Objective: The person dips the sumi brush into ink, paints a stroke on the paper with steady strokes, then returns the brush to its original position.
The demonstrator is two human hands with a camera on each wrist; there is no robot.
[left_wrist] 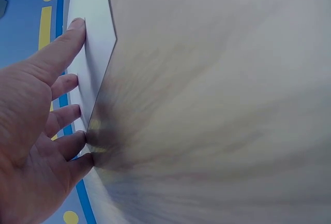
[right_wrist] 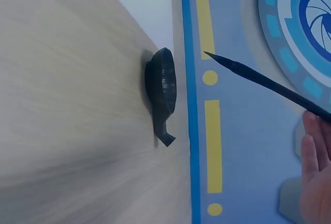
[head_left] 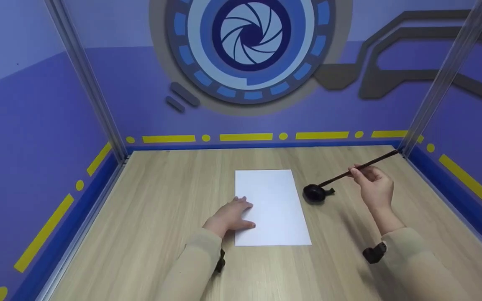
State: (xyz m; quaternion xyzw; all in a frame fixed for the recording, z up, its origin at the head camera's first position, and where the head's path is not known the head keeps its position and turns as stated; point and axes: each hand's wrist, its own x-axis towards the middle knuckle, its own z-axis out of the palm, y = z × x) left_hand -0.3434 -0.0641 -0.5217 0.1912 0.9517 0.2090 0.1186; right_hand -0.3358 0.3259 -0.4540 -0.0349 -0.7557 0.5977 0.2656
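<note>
**A:** On a pale wooden table (head_left: 149, 259) inside a blue-walled booth, the left hand (head_left: 229, 217) lies flat, fingers straight, pressing the near left edge of a white sheet of paper (head_left: 274, 209); the right hand (head_left: 375, 186) pinches a long dark brush (head_left: 360, 168) partway along its handle, tip poised just above a small black ink dish (head_left: 316, 193) that sits just right of the sheet.

**B:** And the risks from here?

**A:** By my reading, three; a loaded tip carried across to the sheet could drip on the wood or blot the paper; the dish looks light, with a little spout, so a careless nudge from the brush might slide or tip it; and the left hand anchors only one edge, so a dragging stroke could skew or wrinkle the far side.

**B:** What can't be made out?

**A:** Whether the dish holds any ink; its inside reads only as black; the right wrist view shows the dish (right_wrist: 163, 92) edge-on and the pointed tip (right_wrist: 217, 59) clear of it, though how far above is hard to judge; that view crops the right hand to its fingers at the frame's edge; the left wrist view shows fingertips (left_wrist: 77, 27) on the paper (left_wrist: 95, 43), the rest blurred; both forearms are cut off below the sleeves.
</note>
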